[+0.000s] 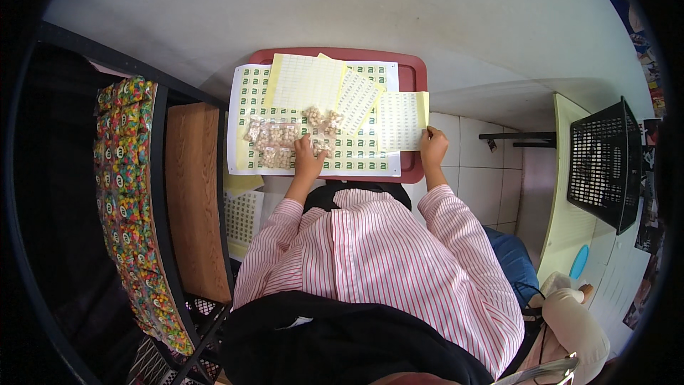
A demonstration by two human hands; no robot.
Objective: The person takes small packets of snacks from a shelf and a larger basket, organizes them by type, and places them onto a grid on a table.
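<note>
A cluster of small clear bags filled with beige pieces (pixel 276 144) lies on a large white sheet with rows of green printed labels (pixel 356 165). My left hand (pixel 308 160) is at the right side of this cluster, with its finger and thumb closed about one small bag (pixel 323 145). My right hand (pixel 433 148) is closed at the right edge of a smaller sticker sheet (pixel 401 120) with a yellow border, its fingertips partly hidden. Two more yellow-edged sticker sheets overlap farther back, a wide one (pixel 303 78) and a tilted one (pixel 360 98).
Beneath the sheets is a red tabletop (pixel 413 75), close to a white wall (pixel 320 7). Left stands a rack with colourful candy packets (pixel 128 192) and a wooden panel (pixel 194 199). At right, a black plastic basket (pixel 604 164) sits on a pale shelf. Another person's arm (pixel 581 321) shows lower right.
</note>
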